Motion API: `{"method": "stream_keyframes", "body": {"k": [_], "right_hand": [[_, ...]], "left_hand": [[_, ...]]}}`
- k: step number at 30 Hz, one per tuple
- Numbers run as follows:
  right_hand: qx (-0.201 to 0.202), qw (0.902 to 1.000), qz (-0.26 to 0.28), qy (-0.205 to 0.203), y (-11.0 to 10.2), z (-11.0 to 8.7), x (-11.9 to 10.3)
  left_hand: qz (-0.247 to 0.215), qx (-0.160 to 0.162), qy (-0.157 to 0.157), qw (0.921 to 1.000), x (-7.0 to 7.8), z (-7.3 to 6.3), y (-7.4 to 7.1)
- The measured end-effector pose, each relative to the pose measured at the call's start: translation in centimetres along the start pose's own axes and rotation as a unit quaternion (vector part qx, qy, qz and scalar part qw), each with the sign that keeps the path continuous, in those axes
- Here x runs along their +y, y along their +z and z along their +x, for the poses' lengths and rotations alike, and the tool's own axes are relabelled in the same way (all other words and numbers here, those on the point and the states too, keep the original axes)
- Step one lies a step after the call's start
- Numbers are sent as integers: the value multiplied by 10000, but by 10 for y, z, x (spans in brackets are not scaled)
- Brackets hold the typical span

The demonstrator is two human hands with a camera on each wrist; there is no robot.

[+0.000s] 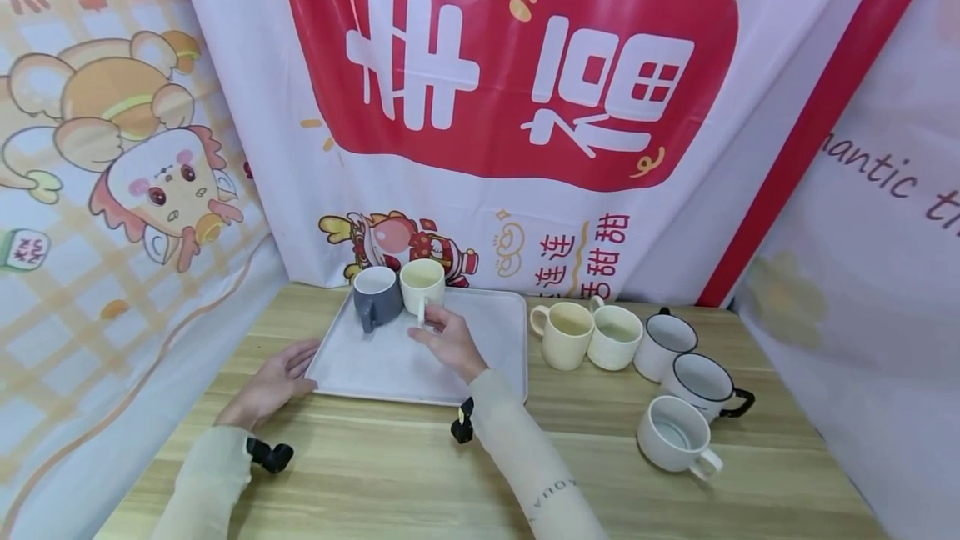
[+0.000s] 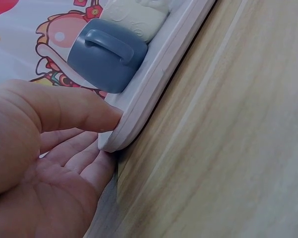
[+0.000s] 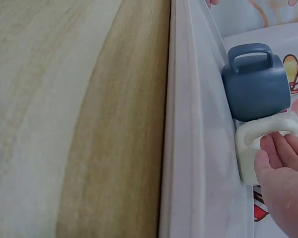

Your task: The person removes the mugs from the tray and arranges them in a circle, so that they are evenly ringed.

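A white rectangular tray (image 1: 375,365) lies on the table, with two mugs side by side at its back left. One is a blue-grey mug (image 1: 378,298), the other a cream mug (image 1: 422,283); both handles face the front. My right hand (image 1: 450,340) holds the cream mug by its handle; the right wrist view shows fingers at the handle's loop (image 3: 263,130). At the tray's left front corner, my left hand (image 1: 273,382) holds the edge. Its thumb (image 2: 97,111) presses the rim while the other fingers lie along and partly behind the outer side.
Right of the tray stand a yellow mug (image 1: 566,336), a pale cream mug (image 1: 615,337), two white mugs with dark rims (image 1: 667,344) and a plain white mug (image 1: 675,434). A printed cloth (image 1: 487,232) hangs close behind the tray.
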State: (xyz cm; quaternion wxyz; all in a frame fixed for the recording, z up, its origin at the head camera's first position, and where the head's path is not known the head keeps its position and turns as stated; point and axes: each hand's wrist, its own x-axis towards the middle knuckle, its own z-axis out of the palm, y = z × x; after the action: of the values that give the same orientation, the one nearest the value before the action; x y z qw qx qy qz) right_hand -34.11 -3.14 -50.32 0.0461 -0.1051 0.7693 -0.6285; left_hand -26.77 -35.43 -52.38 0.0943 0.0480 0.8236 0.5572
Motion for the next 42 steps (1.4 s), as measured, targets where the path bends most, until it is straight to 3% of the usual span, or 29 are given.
{"method": "stream_keyframes", "body": {"k": [4, 13, 18, 21, 27, 33, 42], "right_hand": [[69, 9999, -28, 81, -1, -1, -1], [535, 9950, -444, 713, -9, -3, -4], [77, 9926, -193, 1200, -20, -13, -7], [-292, 9897, 376, 1352, -26, -20, -9], [-712, 9732, 1475, 1615, -41, -36, -13], [-953, 9689, 1602, 1626, -58, -62, -16], [-1334, 9683, 1593, 1385, -89, -106, -23]], "left_hand": [[15, -25, 17, 10000, 1, 2, 2], [-5, -89, 83, 9999, 2, 2, 4], [-7, -68, 46, 10000, 2, 3, 3], [-12, -41, 29, 10000, 0, 3, 3], [-89, -79, 172, 9998, -3, 1, 2], [-104, -89, 301, 9995, -2, 0, 0], [62, -67, 213, 9997, -1, 1, 1]]}}
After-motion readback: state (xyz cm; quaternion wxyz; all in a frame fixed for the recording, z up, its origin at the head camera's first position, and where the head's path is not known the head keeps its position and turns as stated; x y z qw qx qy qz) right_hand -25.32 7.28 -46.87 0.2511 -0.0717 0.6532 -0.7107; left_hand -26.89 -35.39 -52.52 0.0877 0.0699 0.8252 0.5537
